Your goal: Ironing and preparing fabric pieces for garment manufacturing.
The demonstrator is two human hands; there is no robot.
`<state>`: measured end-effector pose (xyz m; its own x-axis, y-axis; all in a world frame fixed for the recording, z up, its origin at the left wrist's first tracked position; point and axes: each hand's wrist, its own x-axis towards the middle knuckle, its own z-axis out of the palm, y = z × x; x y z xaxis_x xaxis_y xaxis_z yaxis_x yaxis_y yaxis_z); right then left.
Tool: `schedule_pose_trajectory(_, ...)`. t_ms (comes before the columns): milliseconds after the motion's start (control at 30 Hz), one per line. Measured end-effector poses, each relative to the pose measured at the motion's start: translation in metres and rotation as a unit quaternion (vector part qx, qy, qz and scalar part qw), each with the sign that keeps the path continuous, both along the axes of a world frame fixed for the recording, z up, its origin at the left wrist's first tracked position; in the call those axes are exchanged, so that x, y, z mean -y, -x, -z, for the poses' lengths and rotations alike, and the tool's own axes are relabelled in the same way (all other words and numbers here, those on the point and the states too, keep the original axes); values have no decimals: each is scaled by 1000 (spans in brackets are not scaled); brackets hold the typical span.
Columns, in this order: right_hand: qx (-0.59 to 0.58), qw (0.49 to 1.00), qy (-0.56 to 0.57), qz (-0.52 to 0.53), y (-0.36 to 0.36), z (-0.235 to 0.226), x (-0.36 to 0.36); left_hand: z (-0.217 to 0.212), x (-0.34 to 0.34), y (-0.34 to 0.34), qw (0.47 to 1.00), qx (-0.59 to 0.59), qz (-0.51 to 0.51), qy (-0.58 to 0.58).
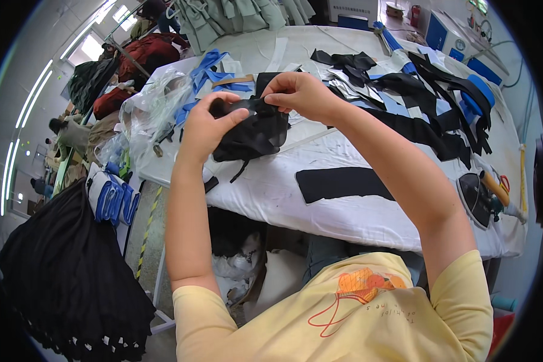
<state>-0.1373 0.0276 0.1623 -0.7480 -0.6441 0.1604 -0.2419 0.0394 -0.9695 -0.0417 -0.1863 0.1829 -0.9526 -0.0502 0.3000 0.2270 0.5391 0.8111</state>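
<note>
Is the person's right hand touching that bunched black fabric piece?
Touching. The head view shows the right hand pinching the top edge of the black fabric piece.

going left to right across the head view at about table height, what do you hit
black pleated garment hanging at the left → blue-and-white bundle → left hand → black fabric piece held in both hands → right hand → flat black rectangle of cloth → iron at the right edge of the white table

White-covered table on which black fabric pieces, blue strips, clear plastic bags and an iron are laid
</note>
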Motion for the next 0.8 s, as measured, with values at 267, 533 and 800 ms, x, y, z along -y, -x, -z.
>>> schedule_pose_trajectory(267,-197,976,-37,84,27,38,-10,21,-39,26,993,68,-51,-77)
schedule_pose_trajectory(533,-93,960,-129,229,-2,111,-100,99,-37,51,888,238,-53,-389)
schedule_pose_trajectory(800,-219,782,-321,487,-27,89,-392,115,-11,38,883,216,-82,-409)
